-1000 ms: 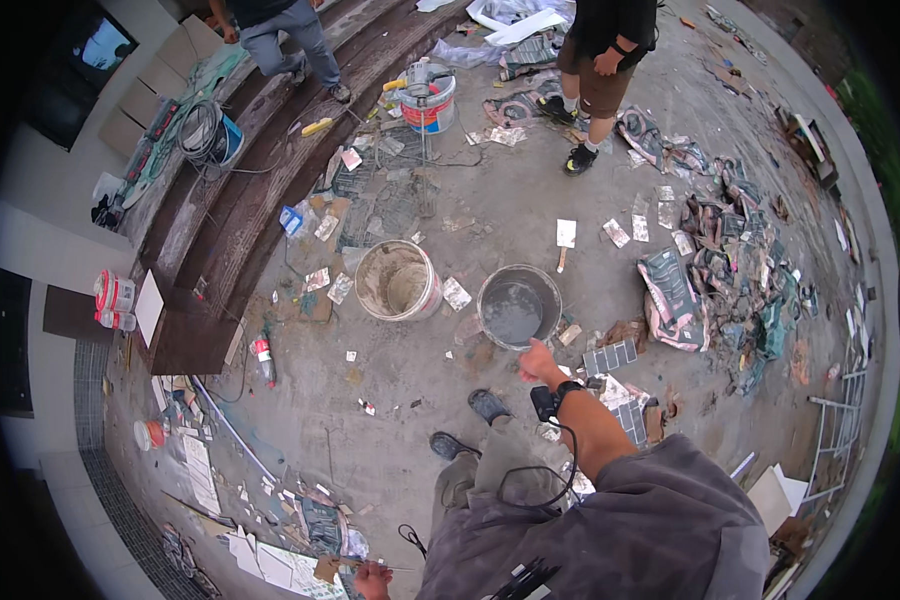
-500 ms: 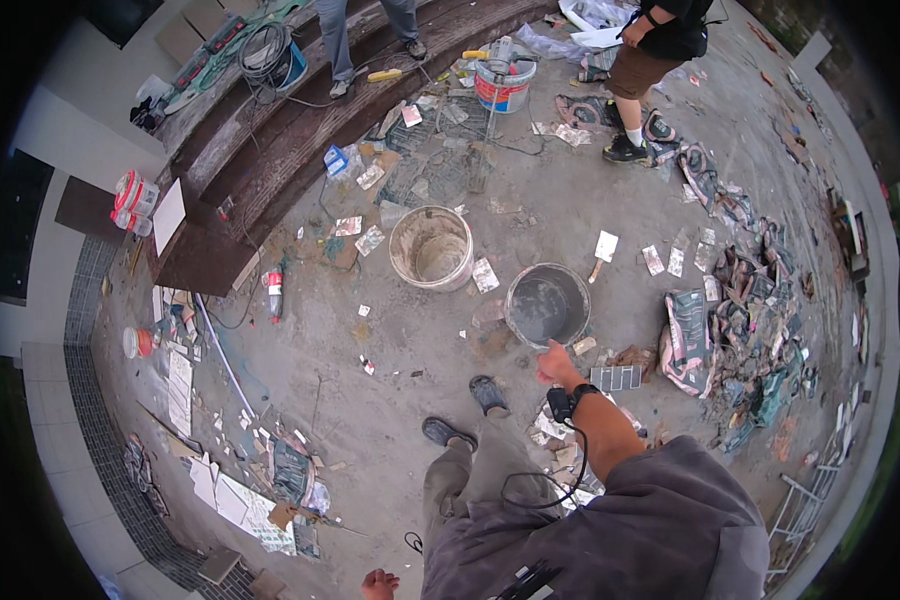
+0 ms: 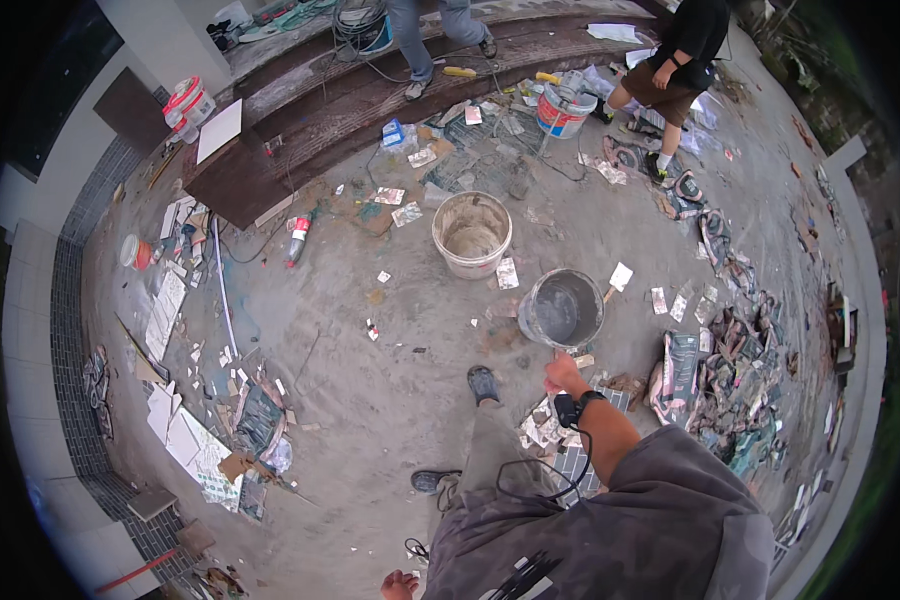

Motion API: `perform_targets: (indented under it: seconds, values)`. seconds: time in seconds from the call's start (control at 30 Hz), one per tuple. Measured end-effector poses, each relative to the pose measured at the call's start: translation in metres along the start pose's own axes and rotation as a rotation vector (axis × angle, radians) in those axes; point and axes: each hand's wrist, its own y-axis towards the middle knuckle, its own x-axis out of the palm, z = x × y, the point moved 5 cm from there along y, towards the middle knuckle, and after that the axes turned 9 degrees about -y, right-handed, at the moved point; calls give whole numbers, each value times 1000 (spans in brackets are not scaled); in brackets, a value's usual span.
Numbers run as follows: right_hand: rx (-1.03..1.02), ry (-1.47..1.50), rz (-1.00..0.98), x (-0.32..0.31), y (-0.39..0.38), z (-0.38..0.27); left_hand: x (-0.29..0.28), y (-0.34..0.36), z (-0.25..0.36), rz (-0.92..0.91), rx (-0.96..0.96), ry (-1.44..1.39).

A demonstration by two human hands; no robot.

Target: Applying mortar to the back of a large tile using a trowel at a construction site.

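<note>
A dark grey bucket (image 3: 562,310) with grey wet material inside is in front of me, right of centre. My right hand (image 3: 563,372) is closed at its near edge, the arm reaching straight down to it; whether the fingers hold the rim or a handle is hidden. Low at the bottom edge, my left hand (image 3: 400,586) hangs beside my leg with fingers loosely bent and no object visible in it. A larger whitish bucket (image 3: 472,237), crusted inside and with little in it, stands to the left of the dark one. A flat white scraper-like tool (image 3: 620,277) lies just past the dark bucket.
Torn bags and debris (image 3: 740,360) heap up on the right. White boards (image 3: 192,445) and scraps lie at lower left, near a bottle (image 3: 298,240). Curved steps (image 3: 340,135) cross the back, where one person stands. Another person walks near a red-and-white bucket (image 3: 564,112).
My view has turned and shifted. My feet stand farther apart. The dark bucket appears closer to the white tool, my right hand still at its edge. The person in shorts has moved their legs.
</note>
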Motion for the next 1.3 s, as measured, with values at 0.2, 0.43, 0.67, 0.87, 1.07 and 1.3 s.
perform_targets:
  seconds: [0.2,0.43,0.67,0.87,1.07,1.3]
  values:
    - [-90,-100,108,23,-88,-6,-63,37,-81,-127,563,200]
    - [-166,-159,258,85,-184,0,-165,65,-224,227,-48,-704]
    - [-230,-680,-135,269,-234,3,-189,39,-348,506,-100,-1176]
    - [-367,-935,-360,460,-314,-26,-188,4,-397,608,-176,-1373]
    - [-505,-1361,-515,701,-371,-87,-208,-47,-486,898,-417,-1594]
    - [-895,-1595,-660,1061,-580,-112,-257,-85,-507,1113,-614,-1964]
